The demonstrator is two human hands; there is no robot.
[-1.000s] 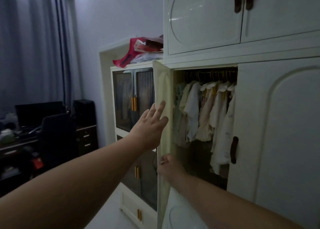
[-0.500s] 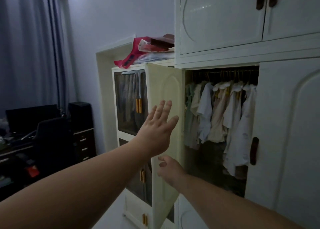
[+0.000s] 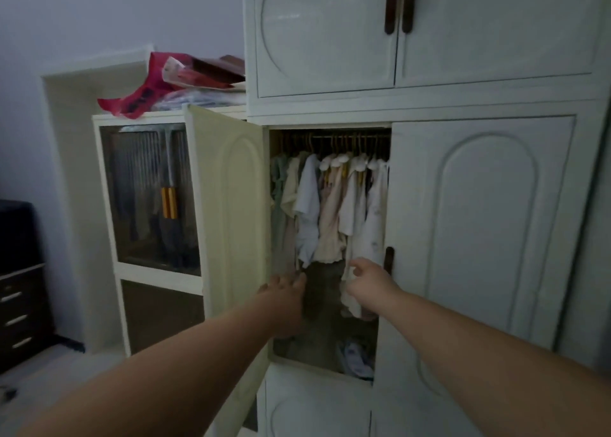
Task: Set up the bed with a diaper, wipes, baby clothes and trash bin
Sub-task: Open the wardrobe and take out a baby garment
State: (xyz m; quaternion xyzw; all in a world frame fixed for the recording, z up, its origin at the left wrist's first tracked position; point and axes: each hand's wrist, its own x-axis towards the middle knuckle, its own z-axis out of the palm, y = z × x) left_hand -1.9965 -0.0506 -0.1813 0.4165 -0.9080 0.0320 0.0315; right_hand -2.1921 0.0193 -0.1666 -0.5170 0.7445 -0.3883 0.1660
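Several small baby clothes (image 3: pixel 330 211) in white, cream and pale blue hang on hangers from a rail inside the open wardrobe compartment. Its cream left door (image 3: pixel 228 211) is swung wide open. My left hand (image 3: pixel 287 292) reaches in below the hanging clothes with its fingers stretched out, close to the hem of the pale blue piece. Further right, my right hand (image 3: pixel 367 283) pinches the lower part of a white garment (image 3: pixel 373 225) with curled fingers, just left of the dark door handle (image 3: pixel 389 259).
The right wardrobe door (image 3: pixel 479 221) is closed. A crumpled blue-white cloth (image 3: pixel 357 359) lies on the compartment floor. At the left are a glass-front cabinet (image 3: pixel 148 198) with red bags (image 3: pixel 148 82) on top, and further left dark drawers (image 3: pixel 20 304).
The door has swung fully open. Both hands left the door and moved right into the compartment; the right hand now grips a white garment. The view has shifted closer and to the right.
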